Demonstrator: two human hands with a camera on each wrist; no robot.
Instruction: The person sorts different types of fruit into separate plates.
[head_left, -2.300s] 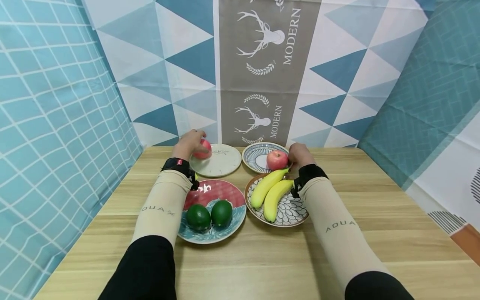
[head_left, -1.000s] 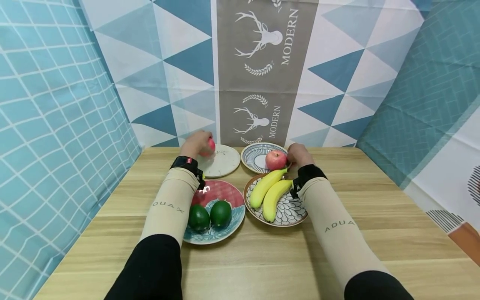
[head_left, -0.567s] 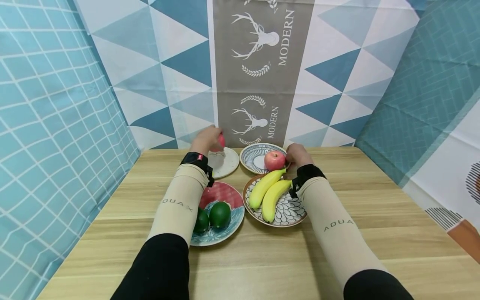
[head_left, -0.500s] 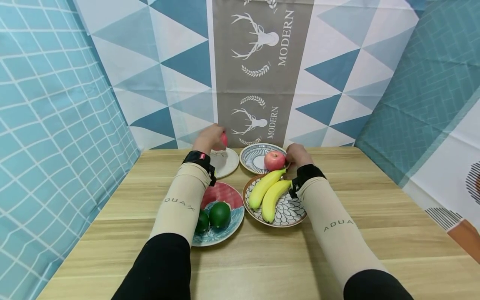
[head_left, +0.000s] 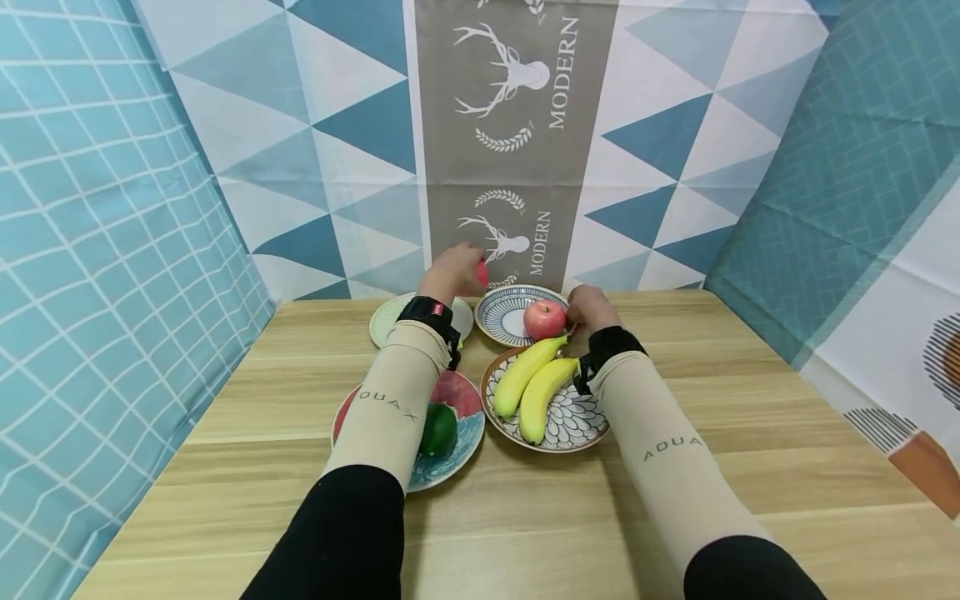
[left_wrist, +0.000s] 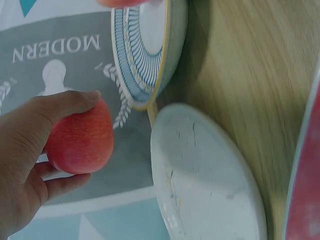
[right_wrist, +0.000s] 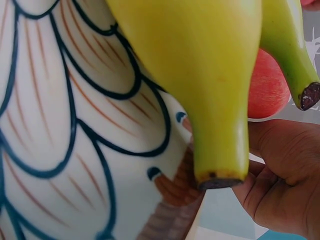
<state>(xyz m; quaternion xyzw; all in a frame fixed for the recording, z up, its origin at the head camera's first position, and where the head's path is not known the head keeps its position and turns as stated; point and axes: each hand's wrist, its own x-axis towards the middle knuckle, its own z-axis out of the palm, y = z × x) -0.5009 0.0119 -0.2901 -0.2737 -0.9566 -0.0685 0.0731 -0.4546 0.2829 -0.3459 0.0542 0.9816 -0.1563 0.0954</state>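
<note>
My left hand point(head_left: 454, 272) holds a red apple point(left_wrist: 82, 137) between thumb and fingers. It hangs in the air behind the white plate point(head_left: 384, 321), left of the blue-striped dish point(head_left: 495, 321). Another apple point(head_left: 545, 320) sits in that dish at its right side. Beside this apple, at the dish's right rim, is my right hand point(head_left: 592, 308). In the right wrist view its fingertips are hidden behind a banana point(right_wrist: 215, 100), so whether they grip the rim or the apple does not show. Two bananas point(head_left: 517, 387) lie on the flower-patterned plate point(head_left: 573, 425) just in front.
A red and blue plate point(head_left: 467, 400) stands at the front left, partly under my left forearm. One dark green fruit point(head_left: 438, 430) shows on it. The plates stand close together on the wooden table point(head_left: 510, 533). A patterned cloth point(head_left: 637, 133) hangs behind.
My left hand has lifted the apple off the white plate and carried it rightward, towards the striped dish. The left forearm now covers one green fruit. My right hand has stayed in place.
</note>
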